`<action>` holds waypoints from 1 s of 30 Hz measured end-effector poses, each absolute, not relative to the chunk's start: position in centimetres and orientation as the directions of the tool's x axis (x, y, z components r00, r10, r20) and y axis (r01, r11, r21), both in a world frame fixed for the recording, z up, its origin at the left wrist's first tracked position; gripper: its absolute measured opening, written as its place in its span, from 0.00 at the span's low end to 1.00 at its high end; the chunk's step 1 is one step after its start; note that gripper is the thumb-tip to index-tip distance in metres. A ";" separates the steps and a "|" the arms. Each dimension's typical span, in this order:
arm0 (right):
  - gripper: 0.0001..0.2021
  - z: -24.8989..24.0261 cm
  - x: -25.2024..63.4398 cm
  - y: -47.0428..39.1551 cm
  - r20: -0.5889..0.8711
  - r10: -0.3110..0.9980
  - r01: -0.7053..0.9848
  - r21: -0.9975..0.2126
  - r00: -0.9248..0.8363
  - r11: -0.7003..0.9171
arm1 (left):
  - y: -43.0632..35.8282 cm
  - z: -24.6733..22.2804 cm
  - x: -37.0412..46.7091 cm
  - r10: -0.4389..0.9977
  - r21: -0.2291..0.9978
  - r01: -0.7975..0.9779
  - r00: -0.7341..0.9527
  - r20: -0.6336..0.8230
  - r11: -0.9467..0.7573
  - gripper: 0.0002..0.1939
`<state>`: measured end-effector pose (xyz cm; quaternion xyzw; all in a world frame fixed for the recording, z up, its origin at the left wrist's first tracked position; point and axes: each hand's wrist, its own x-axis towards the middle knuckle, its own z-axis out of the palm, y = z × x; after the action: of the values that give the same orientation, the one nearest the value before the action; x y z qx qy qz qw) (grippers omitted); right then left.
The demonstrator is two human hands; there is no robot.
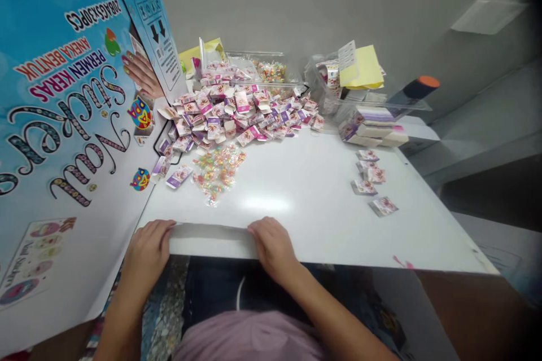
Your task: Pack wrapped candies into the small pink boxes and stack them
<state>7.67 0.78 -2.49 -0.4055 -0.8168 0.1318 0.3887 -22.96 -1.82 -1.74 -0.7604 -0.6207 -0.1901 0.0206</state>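
The tabletop's (313,197) middle lies open, with candy packets (218,172) left, small boxes (241,113) (heaped) far, and cartons (375,180) right.

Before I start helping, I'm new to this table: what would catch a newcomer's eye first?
Likely the tall blue and white carton on the left, its big lettering upside down. Next, the heap of small printed boxes along the table's back, with colourful packets in front. At the near edge, left hand and right hand hold a white sheet between them.

A glossy, smooth white tabletop (305,197) is seen; beyond it, thin paper-card boxes (241,102) and clear plastic trays (324,98).
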 end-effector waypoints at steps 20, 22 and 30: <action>0.08 0.4 17.4 -0.6 0.527 0.844 0.473 -0.771 0.097 0.427 | -1.8 -2.3 -18.7 0.877 0.107 0.994 -0.050 0.479 -0.002 0.18; 0.09 1.7 17.5 -0.9 0.470 0.881 0.450 -0.796 0.041 0.404 | -1.9 -1.2 -15.7 0.804 0.278 0.958 -0.111 0.584 -0.069 0.16; 0.16 6.8 17.7 -1.4 0.627 0.742 0.519 -0.564 -0.237 0.642 | -1.5 1.3 -3.6 0.942 0.903 0.372 0.324 0.092 -0.216 0.14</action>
<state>17.69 -1.42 6.84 -0.4057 -0.7772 0.1195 0.4659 -3.63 -1.46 1.32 -0.6999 -0.4692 -0.3434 -0.4147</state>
